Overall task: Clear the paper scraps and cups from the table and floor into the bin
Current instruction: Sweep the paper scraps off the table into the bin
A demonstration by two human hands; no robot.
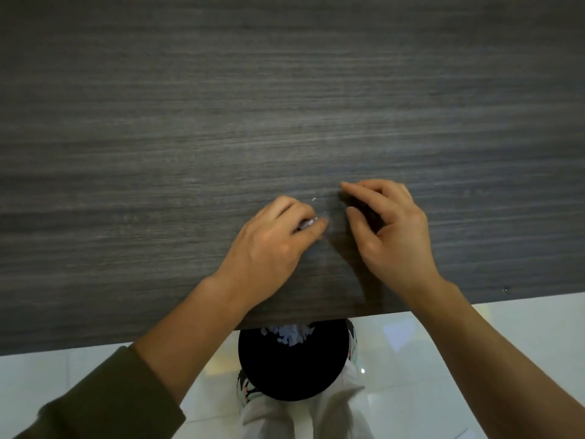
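Note:
Both of my hands rest on the dark wood-grain table near its front edge. My left hand is curled, and small white paper scraps show between its thumb and fingers. A tiny white scrap lies on the table just beyond it. My right hand is to the right, fingers bent and fingertips touching the table, with nothing visible in it. Under the table edge stands a black round bin, with white paper scraps inside at its far side. No cups are in view.
Glossy white tiled floor runs below the table's front edge. My light trousers are just behind the bin. A small white speck sits on the table near its right front edge.

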